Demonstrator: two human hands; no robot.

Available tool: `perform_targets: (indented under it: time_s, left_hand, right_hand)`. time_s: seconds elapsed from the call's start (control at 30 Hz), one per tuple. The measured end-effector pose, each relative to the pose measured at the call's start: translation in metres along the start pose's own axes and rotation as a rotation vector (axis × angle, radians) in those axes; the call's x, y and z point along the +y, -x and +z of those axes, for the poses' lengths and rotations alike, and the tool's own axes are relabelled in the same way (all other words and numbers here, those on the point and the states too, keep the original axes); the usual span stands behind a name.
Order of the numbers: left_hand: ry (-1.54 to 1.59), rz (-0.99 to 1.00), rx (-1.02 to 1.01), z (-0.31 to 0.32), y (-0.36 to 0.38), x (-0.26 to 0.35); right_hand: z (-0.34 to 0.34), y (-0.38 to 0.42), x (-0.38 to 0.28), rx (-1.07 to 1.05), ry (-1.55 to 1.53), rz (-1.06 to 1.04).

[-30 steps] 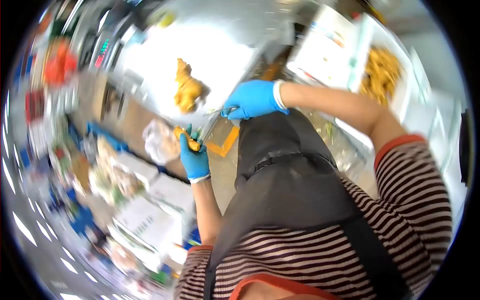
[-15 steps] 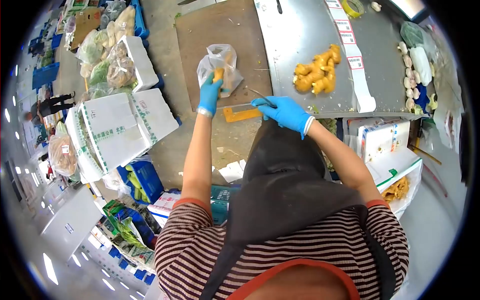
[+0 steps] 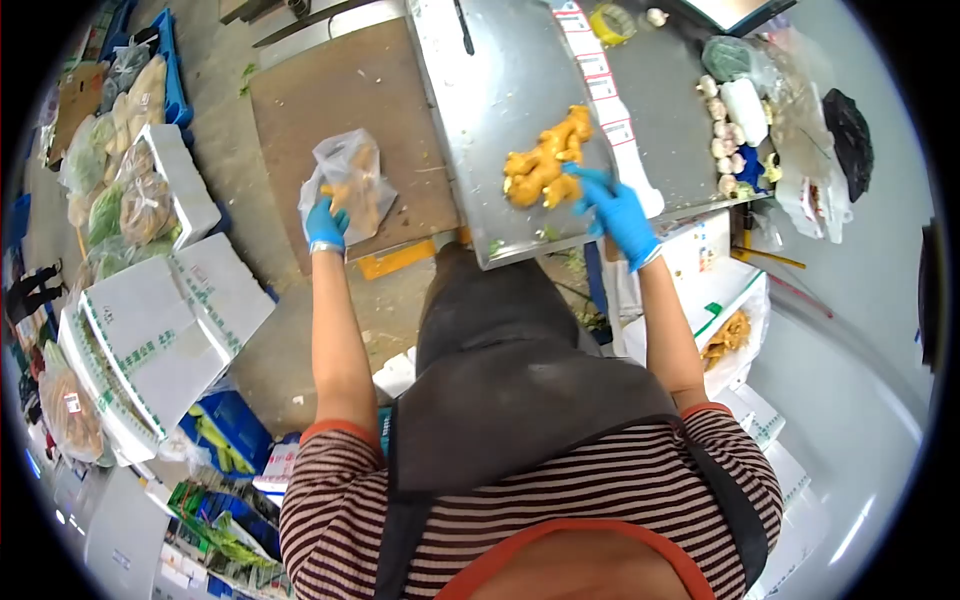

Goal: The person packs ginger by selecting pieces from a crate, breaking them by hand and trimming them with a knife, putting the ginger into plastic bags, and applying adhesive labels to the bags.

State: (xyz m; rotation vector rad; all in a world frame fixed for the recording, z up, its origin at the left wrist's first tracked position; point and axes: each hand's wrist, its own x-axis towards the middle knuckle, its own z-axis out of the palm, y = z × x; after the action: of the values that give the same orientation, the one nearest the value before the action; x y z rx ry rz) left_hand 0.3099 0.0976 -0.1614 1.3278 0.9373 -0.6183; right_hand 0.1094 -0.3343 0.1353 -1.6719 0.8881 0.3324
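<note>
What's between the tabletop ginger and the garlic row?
In the head view, a label strip lies between; the right hand is close to the ginger.

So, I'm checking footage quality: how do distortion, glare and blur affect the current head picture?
Head view: wide-angle distortion bows the scene inside black corners; head view: pale glare whitens part of the metal table; head view: the ginger on it reads clearly, while the right hand looks slightly soft.
</note>
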Motion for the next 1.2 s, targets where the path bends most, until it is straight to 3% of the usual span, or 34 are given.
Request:
perform_targets:
  time_s: [0.03,0.1,0.17,0.23,0.3,0.37,0.43,0.5,0.53,0.57,0.6,0.63,0.67,0.73,0.8,0.9,1.03,1.07,1.13,1.17,1.2]
  left_hand:
    - [0.018,0.108,0.103,0.011,0.04,0.002]
    - [0.047,0.183,0.053,0.009,0.076,-0.003]
    - [0.035,0.215,0.025,0.003,0.093,-0.012]
    - [0.009,0.24,0.038,0.002,0.11,-0.018]
    - [-0.007,0.24,0.053,0.0,0.124,-0.016]
    - [0.004,0.258,0.06,-0.001,0.131,-0.014]
    - [-0.017,0.264,0.064,0.0,0.131,-0.014]
    - [-0.035,0.265,0.075,0.001,0.123,-0.014]
    - [-0.041,0.289,0.06,-0.001,0.114,-0.015]
    - [-0.048,0.305,0.045,-0.002,0.101,-0.014]
    - [-0.056,0.314,0.036,0.0,0.093,-0.017]
    - [-0.041,0.343,0.048,0.009,0.101,-0.013]
    - [-0.034,0.371,0.069,0.017,0.115,-0.004]
    - [-0.013,0.343,0.103,0.027,0.123,0.003]
    - [-0.052,0.345,0.116,0.03,0.123,0.002]
    - [-0.117,0.327,0.162,0.024,0.117,-0.011]
    - [-0.304,0.419,0.258,0.003,0.086,-0.023]
    - [-0.321,0.612,0.396,0.0,0.073,-0.028]
    - [-0.804,0.869,0.733,0.017,0.104,-0.004]
    - [-1.027,0.897,0.972,0.022,0.102,-0.001]
    - [-1.11,0.787,0.984,0.039,0.128,0.017]
  right_hand:
    - [-0.029,-0.019,0.024,0.16,-0.022,-0.047]
    - [-0.088,-0.058,0.063,0.397,-0.009,0.037]
    - [-0.153,-0.111,0.123,0.489,0.255,0.149]
    - [-0.2,-0.156,0.172,0.521,0.623,0.038]
    - [-0.197,-0.135,0.099,0.362,0.919,0.089]
    - [-0.206,-0.12,0.041,0.322,0.869,-0.205]
    - [-0.199,-0.058,-0.061,0.172,0.313,-0.479]
    - [-0.202,0.004,-0.126,0.89,0.037,-0.987]
    - [-0.206,0.056,-0.165,1.239,0.317,-1.279]
    - [-0.209,0.107,-0.205,1.758,0.581,-1.435]
    - [-0.208,0.144,-0.224,1.784,0.691,-1.784]
    - [-0.203,0.166,-0.227,1.475,0.872,-2.166]
    - [-0.196,0.178,-0.228,1.045,1.038,-2.395]
    - [-0.183,0.181,-0.225,0.282,1.216,-2.453]
    - [-0.174,0.174,-0.217,-0.095,1.281,-2.375]
    - [-0.17,0.163,-0.206,-0.294,1.287,-2.289]
    - [-0.167,0.157,-0.198,-0.342,1.242,-2.23]
    - [-0.165,0.155,-0.196,-0.357,1.216,-2.209]
    - [-0.167,0.154,-0.193,-0.388,1.161,-2.17]
    - [-0.168,0.154,-0.192,-0.408,1.108,-2.152]
    - [-0.17,0.152,-0.19,-0.45,1.032,-2.135]
